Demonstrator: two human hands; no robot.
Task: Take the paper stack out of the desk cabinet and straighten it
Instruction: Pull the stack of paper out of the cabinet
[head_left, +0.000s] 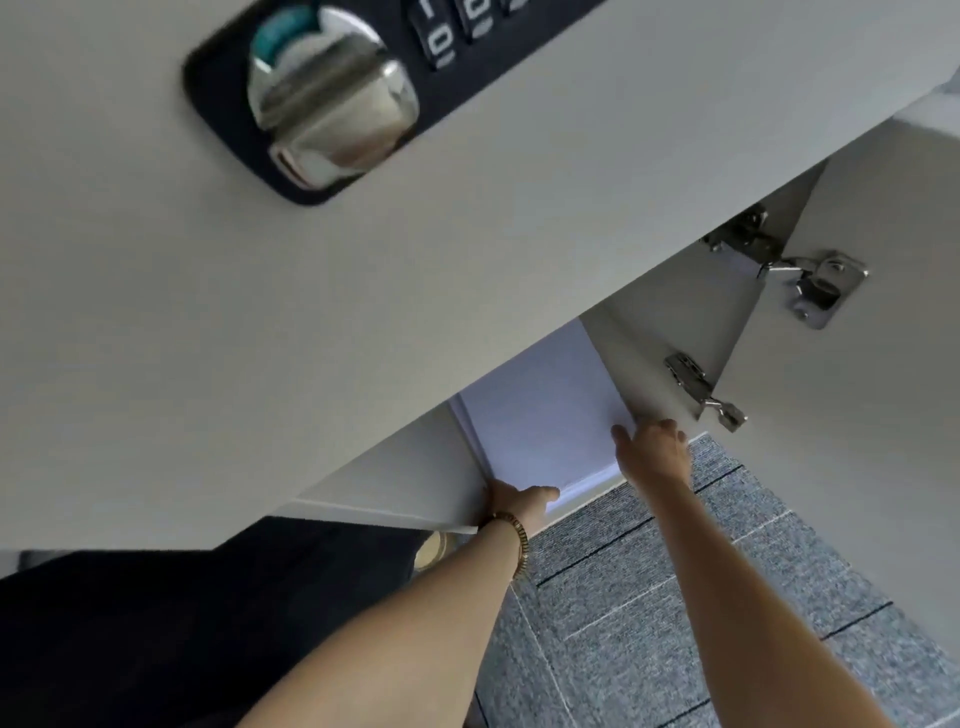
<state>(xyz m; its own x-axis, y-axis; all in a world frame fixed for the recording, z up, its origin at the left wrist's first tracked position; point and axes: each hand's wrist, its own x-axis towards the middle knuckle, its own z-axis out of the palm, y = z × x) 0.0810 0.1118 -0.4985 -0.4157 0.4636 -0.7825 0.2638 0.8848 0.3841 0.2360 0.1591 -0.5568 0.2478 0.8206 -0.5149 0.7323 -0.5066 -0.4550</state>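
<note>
A white paper stack (540, 426) lies flat inside the open desk cabinet, partly hidden under the pale cabinet front (363, 312). My left hand (519, 501) grips the stack's near left corner, thumb on top. My right hand (655, 453) holds the stack's right edge by the cabinet's side wall, thumb on the top sheet and fingers hidden behind the edge. The stack's near edge reaches the front lip of the cabinet floor.
A black combination lock with a metal knob (327, 98) sits on the cabinet front, close to the camera. The open door (857, 415) stands at the right on two metal hinges (810, 280). Grey carpet tiles (675, 597) cover the floor; dark clothing (156, 623) fills the lower left.
</note>
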